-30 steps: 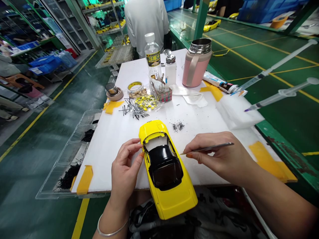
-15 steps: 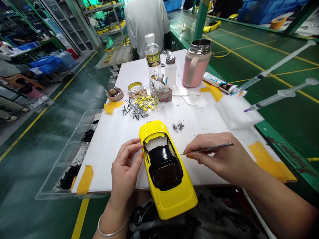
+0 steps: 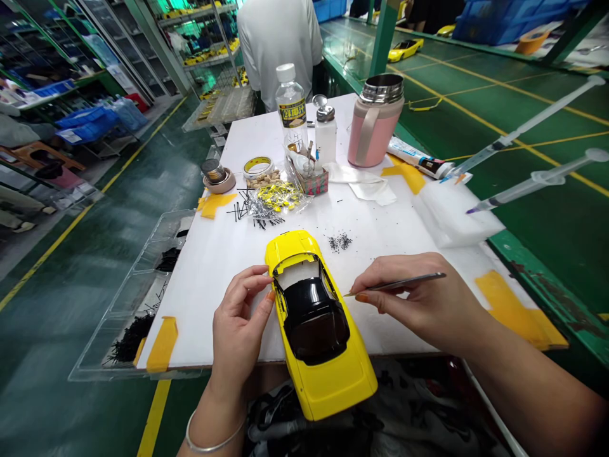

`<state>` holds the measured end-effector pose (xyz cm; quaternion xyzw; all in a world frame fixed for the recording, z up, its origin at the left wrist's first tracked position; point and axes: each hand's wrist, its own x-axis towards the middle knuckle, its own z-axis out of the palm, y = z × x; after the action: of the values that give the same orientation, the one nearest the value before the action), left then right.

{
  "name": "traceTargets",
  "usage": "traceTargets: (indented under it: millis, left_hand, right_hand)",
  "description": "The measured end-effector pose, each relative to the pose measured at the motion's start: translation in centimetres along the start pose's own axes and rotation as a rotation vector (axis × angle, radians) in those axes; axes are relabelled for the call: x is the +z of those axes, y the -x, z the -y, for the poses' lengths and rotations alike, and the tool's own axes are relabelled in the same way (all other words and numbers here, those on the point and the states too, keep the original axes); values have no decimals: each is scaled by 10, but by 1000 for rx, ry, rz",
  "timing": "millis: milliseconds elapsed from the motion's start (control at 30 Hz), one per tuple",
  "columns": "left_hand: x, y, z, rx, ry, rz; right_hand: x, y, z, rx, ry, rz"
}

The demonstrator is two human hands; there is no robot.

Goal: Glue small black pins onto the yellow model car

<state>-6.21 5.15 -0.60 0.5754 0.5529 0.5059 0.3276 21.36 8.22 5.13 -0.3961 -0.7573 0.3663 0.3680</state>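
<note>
Left hand grips yellow model car; right hand pinches tweezers beside car.

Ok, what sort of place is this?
Likely a model-car factory workshop: a yellow model car on a white worktable, racks holding more yellow models, and a green floor with yellow lane lines.

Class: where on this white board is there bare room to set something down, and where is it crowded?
Bare board lies between the yellow toy car and the clear tray, and between the black specks and the foam block. The far end is crowded: water bottle, pink flask, shiny bag.
</note>
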Motion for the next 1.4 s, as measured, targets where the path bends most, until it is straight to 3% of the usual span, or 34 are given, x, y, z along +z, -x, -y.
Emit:
traceTargets:
  millis: [1100, 1267, 1400]
  left_hand:
    - [0, 0, -2, -14, -4, -9]
    - [-1, 1, -2, -8, -8, -6]
    - [0, 0, -2, -7, 2, -8]
  right_hand:
    - [0, 1, -1, 2, -2, 2]
    - [2, 2, -2, -16, -18, -34]
    - [-2, 2, 5, -15, -31, -142]
